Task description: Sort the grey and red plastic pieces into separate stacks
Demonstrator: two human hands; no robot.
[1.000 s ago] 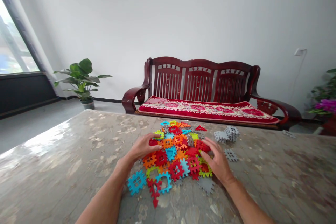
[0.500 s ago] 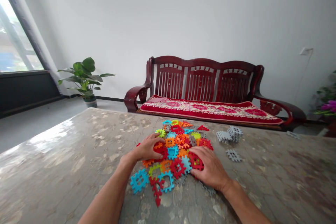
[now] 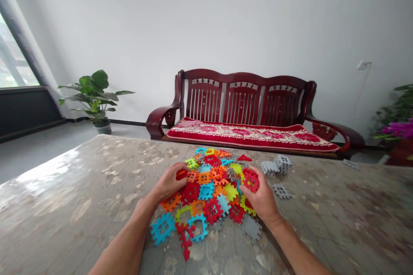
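My right hand [image 3: 262,197] grips a red square interlocking tile [image 3: 251,180] with window-like holes, tilted up at the right side of a pile. On the pile's left side, my left hand [image 3: 171,180] curls its thumb and fingers around a red toothed tile [image 3: 181,175], partly hidden by the fingers. Between the hands lie many mixed plastic tiles, among them a blue tile [image 3: 206,190], an orange tile [image 3: 204,178] and a lime tile [image 3: 231,191]. Nearest me are a blue window tile [image 3: 163,227], a red triangular tile [image 3: 185,237] and a grey tile [image 3: 251,227].
Grey tiles [image 3: 282,163] are stacked right of the pile, with a single grey window tile [image 3: 282,190] in front. The patterned tablecloth [image 3: 80,206] covers the table. Beyond it stand a wooden bench [image 3: 241,99] and a potted plant [image 3: 97,94].
My right hand has lifted the red window tile, uncovering lime and grey tiles beneath. My left hand has closed around a red tile at the pile's left. The view has shifted slightly right.
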